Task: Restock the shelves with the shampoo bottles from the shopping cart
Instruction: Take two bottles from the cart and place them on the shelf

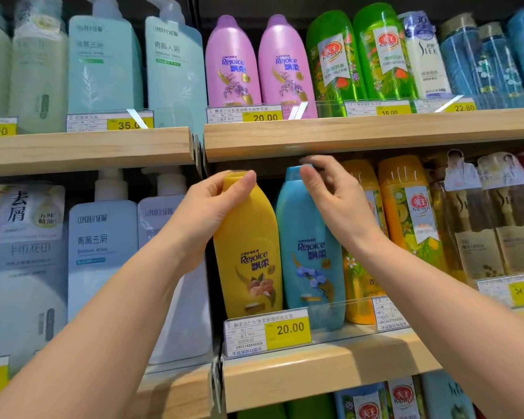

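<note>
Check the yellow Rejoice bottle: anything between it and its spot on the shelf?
Nothing visible. The yellow bottle already stands upright on the wooden shelf behind the price tag, beside the blue bottle. The left hand grips its neck; the right hand is at the blue bottle's cap.

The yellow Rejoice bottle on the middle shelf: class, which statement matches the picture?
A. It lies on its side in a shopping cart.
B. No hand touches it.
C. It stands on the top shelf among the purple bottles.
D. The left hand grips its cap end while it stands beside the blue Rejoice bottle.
D: the left hand curls round the top of the yellow Rejoice bottle, upright next to the blue Rejoice bottle.
</note>
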The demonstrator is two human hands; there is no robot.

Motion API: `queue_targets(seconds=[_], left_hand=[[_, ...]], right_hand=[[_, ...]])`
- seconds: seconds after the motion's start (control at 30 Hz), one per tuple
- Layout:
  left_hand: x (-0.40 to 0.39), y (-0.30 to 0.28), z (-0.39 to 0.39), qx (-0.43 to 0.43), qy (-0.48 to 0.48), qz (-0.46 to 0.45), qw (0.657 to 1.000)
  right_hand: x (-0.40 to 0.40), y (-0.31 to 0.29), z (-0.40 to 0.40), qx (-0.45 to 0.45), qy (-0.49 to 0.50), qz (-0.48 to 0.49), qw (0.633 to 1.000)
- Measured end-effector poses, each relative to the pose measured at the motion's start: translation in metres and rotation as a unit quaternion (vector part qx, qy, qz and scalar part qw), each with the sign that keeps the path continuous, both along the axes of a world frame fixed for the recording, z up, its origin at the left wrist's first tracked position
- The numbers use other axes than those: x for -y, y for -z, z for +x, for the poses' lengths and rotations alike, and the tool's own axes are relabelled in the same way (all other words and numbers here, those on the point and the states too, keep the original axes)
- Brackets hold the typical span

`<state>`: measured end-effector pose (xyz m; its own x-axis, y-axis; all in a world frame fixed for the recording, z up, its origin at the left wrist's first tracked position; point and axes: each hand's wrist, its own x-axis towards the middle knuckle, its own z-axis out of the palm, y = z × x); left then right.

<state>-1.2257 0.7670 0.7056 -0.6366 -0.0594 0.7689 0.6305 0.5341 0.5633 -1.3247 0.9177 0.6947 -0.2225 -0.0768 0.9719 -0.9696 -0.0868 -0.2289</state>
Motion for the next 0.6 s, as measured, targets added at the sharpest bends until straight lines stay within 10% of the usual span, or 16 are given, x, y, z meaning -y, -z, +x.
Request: queue_targets(seconds=[0.6], left_hand=[[-0.002, 0.043, -0.023, 0.024, -0.053, 0.104, 0.993]], right_hand=[[-0.006, 0.029, -0.015, 0.105, -0.049, 0.048, 0.992]])
